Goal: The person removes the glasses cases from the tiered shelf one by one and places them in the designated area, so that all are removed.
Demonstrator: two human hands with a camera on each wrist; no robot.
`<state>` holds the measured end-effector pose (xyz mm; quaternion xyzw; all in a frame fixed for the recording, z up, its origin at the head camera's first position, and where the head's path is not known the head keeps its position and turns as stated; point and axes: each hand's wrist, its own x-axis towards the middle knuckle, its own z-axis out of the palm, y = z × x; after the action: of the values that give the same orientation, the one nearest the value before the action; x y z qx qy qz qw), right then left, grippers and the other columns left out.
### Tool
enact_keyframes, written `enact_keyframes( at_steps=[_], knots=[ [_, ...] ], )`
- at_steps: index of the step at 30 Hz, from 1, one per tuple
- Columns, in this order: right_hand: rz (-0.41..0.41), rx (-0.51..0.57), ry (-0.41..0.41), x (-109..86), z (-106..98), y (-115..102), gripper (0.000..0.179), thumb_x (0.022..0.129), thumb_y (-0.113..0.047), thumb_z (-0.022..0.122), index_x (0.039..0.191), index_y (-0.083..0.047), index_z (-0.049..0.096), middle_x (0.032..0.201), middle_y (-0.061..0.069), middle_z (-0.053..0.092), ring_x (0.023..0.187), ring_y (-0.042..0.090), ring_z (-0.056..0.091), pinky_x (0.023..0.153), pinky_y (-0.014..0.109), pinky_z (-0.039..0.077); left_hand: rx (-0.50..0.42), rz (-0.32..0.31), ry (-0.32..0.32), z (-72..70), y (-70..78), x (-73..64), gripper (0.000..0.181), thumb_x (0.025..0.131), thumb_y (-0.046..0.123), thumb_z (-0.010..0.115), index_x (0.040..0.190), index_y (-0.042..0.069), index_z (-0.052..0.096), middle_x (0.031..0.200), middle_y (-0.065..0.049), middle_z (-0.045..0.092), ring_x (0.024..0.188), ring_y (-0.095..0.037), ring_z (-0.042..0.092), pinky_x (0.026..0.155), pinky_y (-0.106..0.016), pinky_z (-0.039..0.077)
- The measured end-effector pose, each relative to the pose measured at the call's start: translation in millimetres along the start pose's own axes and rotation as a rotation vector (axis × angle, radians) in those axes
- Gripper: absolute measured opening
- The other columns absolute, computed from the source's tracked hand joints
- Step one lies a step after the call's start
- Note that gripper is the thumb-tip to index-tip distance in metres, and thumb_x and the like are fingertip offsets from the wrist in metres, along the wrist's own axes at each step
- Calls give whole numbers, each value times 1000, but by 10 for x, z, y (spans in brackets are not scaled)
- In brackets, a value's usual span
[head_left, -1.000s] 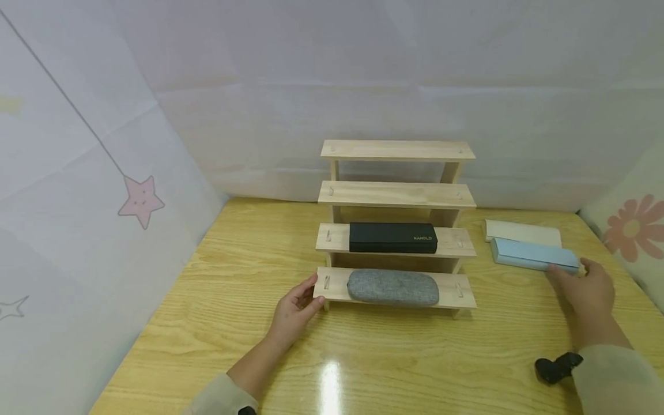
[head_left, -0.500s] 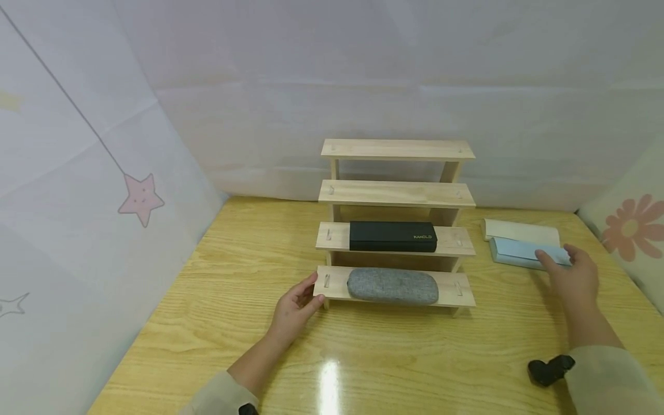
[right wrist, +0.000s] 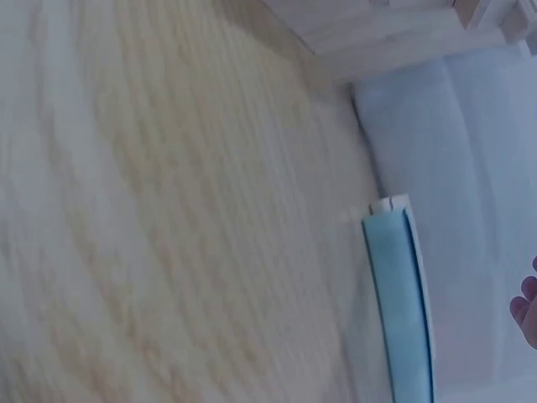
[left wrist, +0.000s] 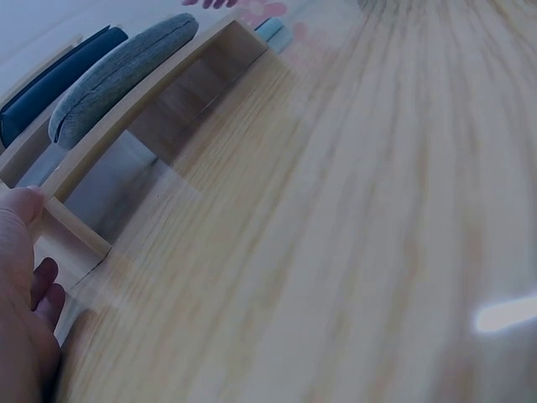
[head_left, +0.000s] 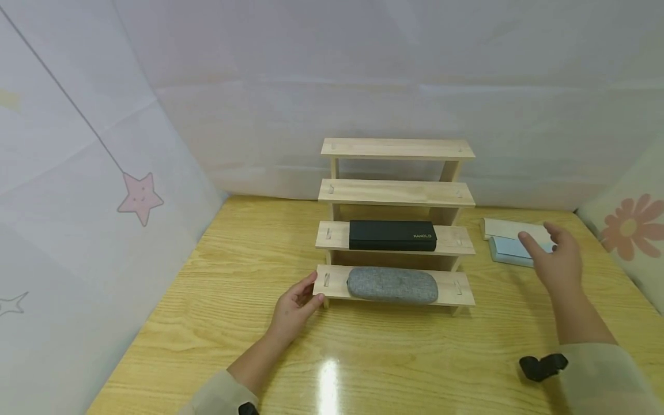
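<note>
A tiered wooden display stand [head_left: 396,191] stands mid-table. My left hand [head_left: 293,310] holds the left end of its lowest step, thumb at the front corner; in the left wrist view my left hand [left wrist: 25,290] shows thumb and fingers there. A grey fabric glasses case [head_left: 392,285] lies on that lowest step, and a black glasses case [head_left: 392,235] on the step above. On the right, a light blue glasses case [head_left: 510,250] lies before a cream one [head_left: 510,227]. My right hand [head_left: 560,262] hovers over the blue case's right part, thumb and fingers spread, holding nothing.
The wood-grain table [head_left: 249,253] extends around the stand. A pale cloth backdrop [head_left: 259,115] rises behind it and along both sides. Two upper steps of the stand [head_left: 396,192] bear no case.
My right hand has come away from the right end of the blue glasses case and moved leftward and up. The cases stay where they were. My left hand has kept its place.
</note>
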<state>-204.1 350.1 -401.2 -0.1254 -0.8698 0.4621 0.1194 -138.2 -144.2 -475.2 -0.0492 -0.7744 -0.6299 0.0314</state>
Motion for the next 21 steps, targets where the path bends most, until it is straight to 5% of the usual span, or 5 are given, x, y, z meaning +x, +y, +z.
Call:
enact_keyframes(
  at_steps=[21],
  knots=[
    [-170,28,-197,-167,205,-631,80,97,-48,56,156,-7,21,163,20,9,143,56,15,107,74,26,15,0,-12,-12,-27,14,53,92,13,69,140,4,52,149,-10,48,132,-30,52,108,-40,46]
  ],
)
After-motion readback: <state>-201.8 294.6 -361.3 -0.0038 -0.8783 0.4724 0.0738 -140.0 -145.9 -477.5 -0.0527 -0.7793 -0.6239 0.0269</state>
